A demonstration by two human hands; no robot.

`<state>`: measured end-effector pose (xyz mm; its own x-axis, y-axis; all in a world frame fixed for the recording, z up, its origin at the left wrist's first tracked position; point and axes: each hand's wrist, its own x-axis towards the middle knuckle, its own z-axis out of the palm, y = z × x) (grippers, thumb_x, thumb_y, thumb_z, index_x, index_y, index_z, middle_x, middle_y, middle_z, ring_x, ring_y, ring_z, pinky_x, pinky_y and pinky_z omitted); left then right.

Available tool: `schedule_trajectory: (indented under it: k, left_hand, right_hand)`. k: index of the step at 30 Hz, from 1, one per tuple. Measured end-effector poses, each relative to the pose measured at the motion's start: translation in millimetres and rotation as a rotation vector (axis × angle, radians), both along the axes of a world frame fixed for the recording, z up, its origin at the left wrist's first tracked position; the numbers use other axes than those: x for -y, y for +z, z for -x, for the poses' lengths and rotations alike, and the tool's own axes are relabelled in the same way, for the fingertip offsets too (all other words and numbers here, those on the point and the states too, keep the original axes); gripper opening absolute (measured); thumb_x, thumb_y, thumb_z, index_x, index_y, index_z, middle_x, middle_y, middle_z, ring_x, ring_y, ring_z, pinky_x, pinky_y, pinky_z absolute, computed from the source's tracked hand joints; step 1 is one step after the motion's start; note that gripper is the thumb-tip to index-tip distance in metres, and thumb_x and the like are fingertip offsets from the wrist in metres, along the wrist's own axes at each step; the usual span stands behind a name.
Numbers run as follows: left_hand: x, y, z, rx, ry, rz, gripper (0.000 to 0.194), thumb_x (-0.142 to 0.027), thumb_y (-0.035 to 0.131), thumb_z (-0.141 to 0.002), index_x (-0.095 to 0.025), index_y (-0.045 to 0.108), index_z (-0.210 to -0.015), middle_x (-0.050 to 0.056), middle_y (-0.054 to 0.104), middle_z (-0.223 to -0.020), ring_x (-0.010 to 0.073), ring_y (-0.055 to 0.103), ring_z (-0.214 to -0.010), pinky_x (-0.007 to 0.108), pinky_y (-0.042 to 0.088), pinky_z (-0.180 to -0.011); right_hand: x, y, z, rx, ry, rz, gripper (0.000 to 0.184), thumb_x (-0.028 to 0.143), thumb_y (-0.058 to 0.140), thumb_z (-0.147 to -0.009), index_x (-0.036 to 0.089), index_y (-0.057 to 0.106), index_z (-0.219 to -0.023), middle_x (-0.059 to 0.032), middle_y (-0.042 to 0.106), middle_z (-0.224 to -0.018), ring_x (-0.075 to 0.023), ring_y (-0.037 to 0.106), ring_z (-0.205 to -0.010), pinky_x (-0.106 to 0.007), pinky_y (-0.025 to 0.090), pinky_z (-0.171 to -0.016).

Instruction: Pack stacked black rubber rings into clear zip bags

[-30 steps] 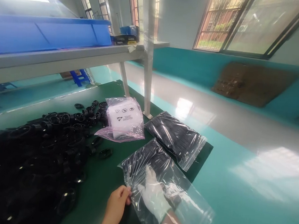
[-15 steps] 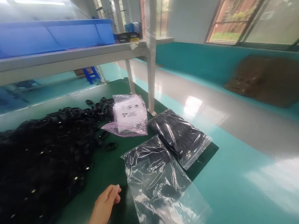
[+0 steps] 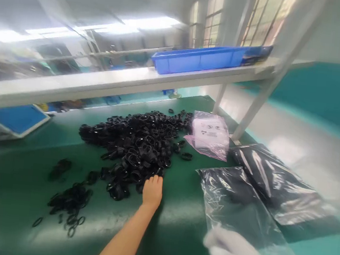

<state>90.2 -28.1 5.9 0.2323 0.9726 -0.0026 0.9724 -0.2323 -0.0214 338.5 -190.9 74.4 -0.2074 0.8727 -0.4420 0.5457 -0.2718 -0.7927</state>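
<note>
My left hand [image 3: 152,191] is bare, with fingers curled down at the near edge of a large heap of black ring-shaped parts [image 3: 138,144]. Whatever those fingers hold is hidden beneath them. A blurred white glove covers my right hand [image 3: 228,245], closed at the left edge of a clear plastic bag [image 3: 240,213]. Dark contents fill the far end of that bag. Behind it to the right lies a second plastic bag [image 3: 275,180], full of black pieces. A smaller group of thin black rings [image 3: 72,202] is spread at the left.
A pink translucent bag [image 3: 211,135] with a white printed packet lies beside the heap. Above the green table [image 3: 176,223] runs a white shelf [image 3: 126,82] with a blue bin [image 3: 199,60], carried by a white post [image 3: 258,99]. At far left stands a blue-topped box [image 3: 19,116].
The view has swung left, bringing the whole heap and the small ring group into sight. My left hand has gone from bare table beside the bag to the heap's edge.
</note>
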Motion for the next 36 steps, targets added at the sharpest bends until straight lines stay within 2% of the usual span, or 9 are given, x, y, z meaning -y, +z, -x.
schedule_trajectory:
  k: [2,5,10,13,16,19,25,29,36]
  left_hand:
    - [-16.3,1.4,1.8,0.034,-0.053,0.001,0.026,-0.012,0.036,-0.08,-0.014,0.06,-0.09,0.012,0.059,-0.092,0.0229,0.049,-0.09,0.036,0.031,-0.078]
    - [-19.6,-2.0,21.2,0.144,-0.157,0.038,0.024,-0.017,0.038,-0.079,-0.015,0.061,-0.085,0.011,0.06,-0.09,0.0244,0.048,-0.092,0.038,0.029,-0.082]
    - [22.8,-27.3,58.7,0.595,0.027,0.439,0.021,-0.038,0.045,-0.076,-0.022,0.058,-0.07,0.001,0.059,-0.066,0.0185,0.051,-0.069,0.03,0.035,-0.068]
    - [55.0,-40.8,59.7,1.035,0.144,0.693,0.026,-0.045,0.049,-0.072,-0.021,0.059,-0.075,-0.001,0.059,-0.064,0.0159,0.051,-0.063,0.025,0.037,-0.062]
    - [72.5,-43.9,58.0,1.213,0.121,0.776,0.021,-0.037,0.052,-0.071,-0.017,0.059,-0.073,0.0,0.059,-0.064,0.0147,0.051,-0.062,0.024,0.037,-0.06]
    - [63.9,-35.7,68.1,1.101,0.111,0.747,0.018,-0.031,0.049,-0.074,-0.019,0.061,-0.081,-0.001,0.06,-0.066,0.0136,0.052,-0.062,0.023,0.037,-0.059]
    - [-11.0,-11.6,72.0,0.249,-0.051,0.159,0.026,-0.02,0.037,-0.082,-0.015,0.061,-0.09,0.01,0.063,-0.088,0.0227,0.052,-0.089,0.035,0.032,-0.078]
    - [-46.2,-14.8,51.2,0.05,-0.116,0.125,0.03,-0.008,0.033,-0.079,-0.011,0.062,-0.084,0.014,0.063,-0.083,0.0238,0.051,-0.088,0.038,0.029,-0.079]
    - [0.6,-2.2,45.5,0.023,-0.149,0.251,0.018,-0.021,0.049,-0.075,-0.012,0.062,-0.083,0.012,0.064,-0.08,0.0251,0.053,-0.085,0.037,0.032,-0.076]
  right_hand:
    - [-18.5,9.2,41.6,-0.155,-0.002,0.074,0.025,0.032,0.051,-0.071,0.028,0.062,-0.093,-0.001,0.062,-0.085,-0.0166,0.056,-0.074,-0.028,0.042,-0.066]
    - [-33.4,-8.1,87.8,-0.224,-0.088,0.198,0.03,0.026,0.051,-0.068,0.024,0.06,-0.097,0.0005,0.059,-0.078,-0.0126,0.054,-0.066,-0.024,0.04,-0.059]
    - [-39.9,-72.8,122.5,-0.367,-0.451,0.293,0.031,0.034,0.052,-0.071,0.015,0.055,-0.096,-0.0033,0.058,-0.075,-0.0104,0.051,-0.052,-0.024,0.039,-0.046]
    - [-53.4,-98.9,143.9,-0.806,-0.595,0.267,0.056,0.043,0.061,-0.068,0.018,0.045,-0.115,-0.0076,0.057,-0.095,-0.0172,0.058,-0.078,-0.032,0.047,-0.062]
    - [-69.6,-109.7,163.1,-1.021,-0.598,0.218,0.063,0.041,0.069,-0.062,0.019,0.045,-0.115,-0.0085,0.055,-0.102,-0.0212,0.057,-0.088,-0.036,0.047,-0.068]
    - [-83.7,-110.7,169.9,-1.026,-0.598,0.251,0.06,0.032,0.071,-0.061,0.021,0.045,-0.113,-0.0054,0.055,-0.095,-0.0199,0.057,-0.083,-0.038,0.047,-0.07]
    - [-100.1,-91.4,159.9,-0.98,-0.541,0.297,0.061,0.019,0.066,-0.063,0.025,0.04,-0.118,-0.0031,0.05,-0.097,-0.0188,0.056,-0.088,-0.046,0.046,-0.08]
    - [-101.6,-88.0,153.2,-1.013,-0.499,0.29,0.057,0.021,0.066,-0.063,0.024,0.044,-0.115,-0.0047,0.049,-0.102,-0.0212,0.055,-0.094,-0.048,0.047,-0.079]
    - [-100.6,-92.9,142.1,-1.099,-0.498,0.304,0.061,0.017,0.064,-0.062,0.027,0.041,-0.117,-0.0032,0.051,-0.097,-0.0205,0.055,-0.092,-0.049,0.046,-0.078]
